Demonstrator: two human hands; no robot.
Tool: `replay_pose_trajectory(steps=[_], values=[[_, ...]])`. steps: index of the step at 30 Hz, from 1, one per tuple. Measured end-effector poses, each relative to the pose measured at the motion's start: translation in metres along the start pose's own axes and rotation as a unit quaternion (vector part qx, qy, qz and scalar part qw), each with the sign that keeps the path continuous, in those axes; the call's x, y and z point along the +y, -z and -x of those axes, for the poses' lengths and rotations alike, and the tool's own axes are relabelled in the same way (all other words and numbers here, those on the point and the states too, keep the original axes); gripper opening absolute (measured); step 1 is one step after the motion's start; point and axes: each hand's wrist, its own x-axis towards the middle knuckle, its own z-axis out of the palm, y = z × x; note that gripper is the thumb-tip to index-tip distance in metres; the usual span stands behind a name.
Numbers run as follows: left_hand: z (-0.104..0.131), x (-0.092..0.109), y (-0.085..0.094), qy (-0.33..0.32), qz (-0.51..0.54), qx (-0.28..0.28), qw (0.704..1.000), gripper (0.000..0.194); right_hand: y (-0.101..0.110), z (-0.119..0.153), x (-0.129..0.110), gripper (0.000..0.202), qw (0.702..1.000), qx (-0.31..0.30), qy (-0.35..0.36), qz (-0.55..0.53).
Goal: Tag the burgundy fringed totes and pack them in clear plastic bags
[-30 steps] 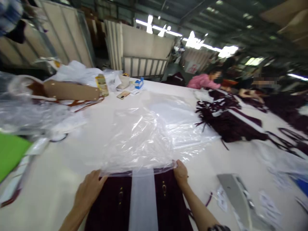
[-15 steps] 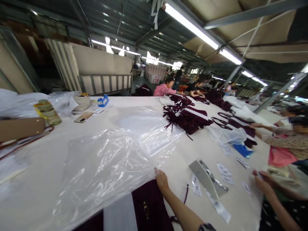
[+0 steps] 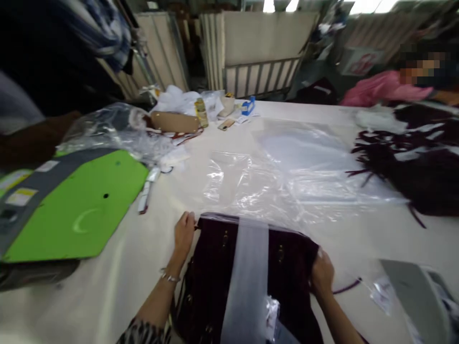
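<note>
A dark maroon garment [image 3: 215,277] lies in front of me, a pale translucent strip [image 3: 247,282] running down its middle. At its upper left corner is my left hand [image 3: 184,233], fingers closed on the edge. My right hand [image 3: 322,273] grips the upper right corner, its fingertips partly hidden. The mouth of a clear plastic bag [image 3: 247,184] meets the garment's top edge. A small tag in clear wrap [image 3: 271,310] rests on the strip. Beside my right hand a maroon cord [image 3: 347,285] leads to a white tag [image 3: 382,296].
A green and grey machine [image 3: 103,205] stands at left. Behind are a brown case [image 3: 175,123], a bottle [image 3: 201,112], a phone [image 3: 226,124] and a blue box [image 3: 248,106]. More clear bags [image 3: 315,167], maroon garments [image 3: 426,177] and a grey dispenser [image 3: 412,291] lie right. A person in pink [image 3: 383,88] leans in.
The view has swung left, bringing the green machine and my left hand into sight. The garment now shows much more fully, with both hands at its top corners.
</note>
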Motion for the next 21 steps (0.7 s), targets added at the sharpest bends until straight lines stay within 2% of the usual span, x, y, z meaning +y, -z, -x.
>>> replay_pose_trajectory(steps=[3, 5, 7, 9, 12, 15, 17, 19, 21], values=[[0.002, -0.002, -0.012, -0.111, -0.077, 0.069, 0.988, 0.033, -0.001, 0.007, 0.015, 0.058, 0.997, 0.026, -0.076, 0.000], [0.015, -0.019, -0.018, -0.178, -0.101, 0.077, 0.976, 0.033, 0.001, 0.014, 0.021, 0.059, 0.998, 0.029, -0.063, 0.004], [0.034, -0.047, -0.017, -0.219, -0.107, 0.051, 0.968, 0.033, 0.004, 0.023, 0.025, 0.061, 0.999, 0.034, -0.039, 0.010], [0.057, -0.079, -0.010, -0.264, -0.121, 0.003, 0.957, 0.032, 0.009, 0.034, 0.032, 0.063, 0.999, 0.025, -0.018, 0.021], [0.091, -0.122, 0.013, -0.303, -0.152, -0.059, 0.939, 0.033, 0.015, 0.052, 0.058, 0.060, 0.998, -0.058, -0.005, 0.019], [0.120, -0.149, 0.041, -0.245, -0.160, -0.123, 0.948, 0.036, 0.023, 0.066, 0.099, 0.046, 0.987, -0.162, -0.017, -0.011], [0.135, -0.164, 0.061, -0.170, -0.140, -0.212, 0.952, 0.042, 0.030, 0.078, 0.125, 0.040, 0.983, -0.181, -0.013, -0.007], [0.147, -0.181, 0.078, -0.093, -0.122, -0.290, 0.945, 0.049, 0.041, 0.098, 0.140, 0.039, 0.983, -0.183, 0.006, 0.016], [0.158, -0.200, 0.091, -0.044, -0.123, -0.304, 0.944, 0.057, 0.052, 0.131, 0.139, 0.036, 0.981, -0.183, 0.032, 0.047]])
